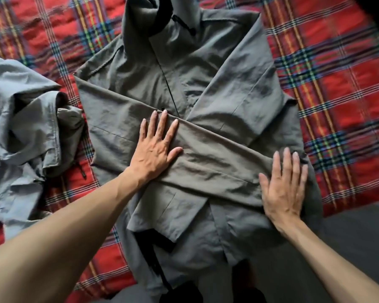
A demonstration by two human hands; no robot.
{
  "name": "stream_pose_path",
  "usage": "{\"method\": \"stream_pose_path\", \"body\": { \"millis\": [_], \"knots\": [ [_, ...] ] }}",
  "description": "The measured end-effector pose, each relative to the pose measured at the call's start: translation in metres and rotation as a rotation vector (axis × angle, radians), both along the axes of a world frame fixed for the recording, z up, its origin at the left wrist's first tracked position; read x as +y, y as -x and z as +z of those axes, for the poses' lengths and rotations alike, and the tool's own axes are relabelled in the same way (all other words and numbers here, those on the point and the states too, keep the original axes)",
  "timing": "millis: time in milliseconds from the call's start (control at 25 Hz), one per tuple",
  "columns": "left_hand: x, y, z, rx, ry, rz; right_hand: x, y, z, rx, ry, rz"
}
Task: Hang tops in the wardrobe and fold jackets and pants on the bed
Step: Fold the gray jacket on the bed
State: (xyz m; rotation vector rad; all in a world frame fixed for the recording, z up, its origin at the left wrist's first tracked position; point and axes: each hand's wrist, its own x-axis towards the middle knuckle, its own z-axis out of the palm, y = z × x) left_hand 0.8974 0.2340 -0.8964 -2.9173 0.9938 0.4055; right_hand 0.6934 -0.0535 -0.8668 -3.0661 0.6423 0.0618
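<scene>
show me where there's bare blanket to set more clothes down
The plaid blanket is bare right of the jacket, and again at the far left, beyond the crumpled grey garment. Crowded on the near left: the garment lies close beside the jacket, leaving only a narrow strip.

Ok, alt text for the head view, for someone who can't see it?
A left hand and right hand press flat on a grey-green jacket, sleeves folded across its front, on a red plaid blanket. A crumpled grey garment lies to its left.
</scene>
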Motion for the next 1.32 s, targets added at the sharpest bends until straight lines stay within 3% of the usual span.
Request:
{"method": "stream_pose_path", "body": {
  "millis": [80,240,360,440,520,600,680,800,880,1000,1040,1200,1320],
  "knots": [
    [-0.002,-0.001,0.004,0.041,-0.017,0.036,0.016,-0.028,0.006,-0.067,-0.040,0.103],
    [-0.005,-0.003,0.019,0.100,-0.020,0.066,0.032,-0.062,0.003,0.001,-0.240,0.394],
    [-0.001,-0.018,0.039,0.038,0.138,0.183,0.024,-0.112,0.025,-0.153,-0.261,0.357],
    [-0.002,-0.038,0.050,-0.002,0.197,0.367,0.018,-0.165,0.043,-0.146,-0.238,0.312],
    [-0.010,-0.068,0.055,0.073,0.163,0.559,0.014,-0.228,0.044,0.020,-0.335,0.251],
    [-0.018,-0.100,0.054,0.118,0.087,0.629,0.017,-0.276,0.036,0.326,-0.464,0.195],
    [-0.027,-0.125,0.047,0.121,0.004,0.666,0.019,-0.304,0.027,0.539,-0.439,0.217],
    [-0.034,-0.147,0.041,0.162,-0.009,0.811,0.016,-0.323,0.026,0.633,-0.318,0.339],
    [-0.040,-0.161,0.042,0.135,0.023,0.917,0.017,-0.351,0.038,0.541,-0.357,0.409],
    [-0.051,-0.189,0.039,0.111,0.041,1.036,0.033,-0.414,0.046,0.214,-0.592,0.419],
    [-0.056,-0.197,0.035,0.143,0.046,1.076,0.040,-0.430,0.042,0.208,-0.635,0.453],
    [-0.063,-0.218,0.017,0.243,-0.012,1.197,0.054,-0.435,0.005,0.366,-0.441,0.542],
    [-0.064,-0.233,0.017,0.342,-0.029,1.257,0.057,-0.439,0.014,0.184,-0.409,0.472]
  ]
}}
